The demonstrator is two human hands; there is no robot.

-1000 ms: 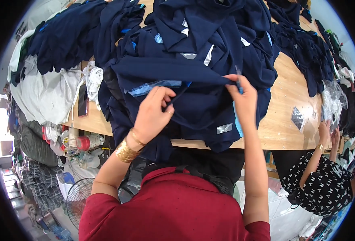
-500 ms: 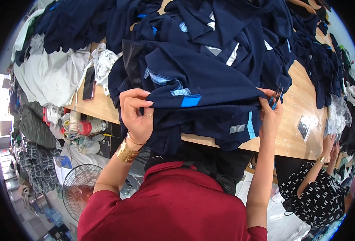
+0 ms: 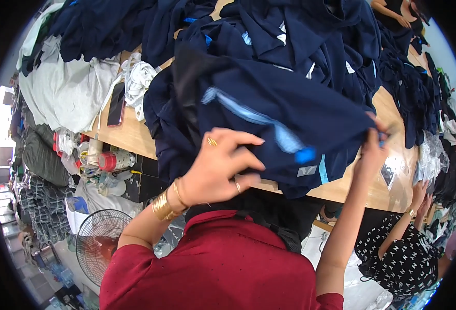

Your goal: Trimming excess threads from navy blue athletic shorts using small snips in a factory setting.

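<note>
A navy garment [image 3: 290, 93] is stretched across the near side of the table, its right end lifted. My right hand [image 3: 372, 150] grips that end, fingers closed on the fabric. Small blue-handled snips [image 3: 382, 137] sit in the same hand, smeared by motion. Along the garment runs a light blue strip [image 3: 243, 111], ending in a bright blue patch [image 3: 305, 154]. My left hand [image 3: 223, 168] hovers at the garment's near edge, fingers apart and holding nothing. Just below the patch, a grey label [image 3: 307, 170] shows on navy cloth underneath.
More navy garments [image 3: 316, 26] are heaped behind. On the left lie a phone [image 3: 116, 106], white straps [image 3: 139, 77] and a pale cloth [image 3: 65, 93]. A fan [image 3: 101, 245] stands lower left. Another person's hands [image 3: 420, 199] are at the right, near clear plastic [image 3: 432, 150].
My left hand has let go of the garment's edge and moved right and slightly down. My right hand has drawn its end to the right, and the blue strip has spread out.
</note>
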